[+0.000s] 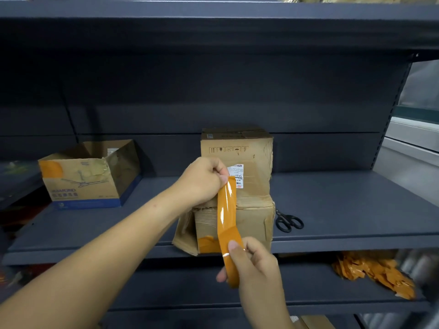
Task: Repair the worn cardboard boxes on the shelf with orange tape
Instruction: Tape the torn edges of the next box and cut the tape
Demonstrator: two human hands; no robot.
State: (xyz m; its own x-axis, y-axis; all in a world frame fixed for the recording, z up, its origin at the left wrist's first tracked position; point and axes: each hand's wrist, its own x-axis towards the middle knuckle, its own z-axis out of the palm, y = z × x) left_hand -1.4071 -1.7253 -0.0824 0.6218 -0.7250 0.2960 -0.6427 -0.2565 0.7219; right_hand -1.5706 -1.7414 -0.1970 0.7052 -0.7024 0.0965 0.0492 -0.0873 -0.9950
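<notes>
Tape is the business of this moment in the head view: a cut strip of orange tape is stretched upright in front of the stacked boxes that stand near the middle of the shelf, at its front edge. The left hand pinches the strip's upper end, its grip clenched on the tape; the right hand pinches the lower end, just below the shelf's front edge. The strip seems not yet pressed down, though whether it touches the cardboard I cannot tell.

As for progress, the lower box already carries an orange patch at its bottom front corner, yet its left flap still gapes and its top edge looks crushed. The open box toward the shelf's left end has an orange patch on its upper left corner. Scissors lie just right of the stack. Crumpled orange scraps sit on the shelf below, toward its right end. So some mending is done; more seems left.
</notes>
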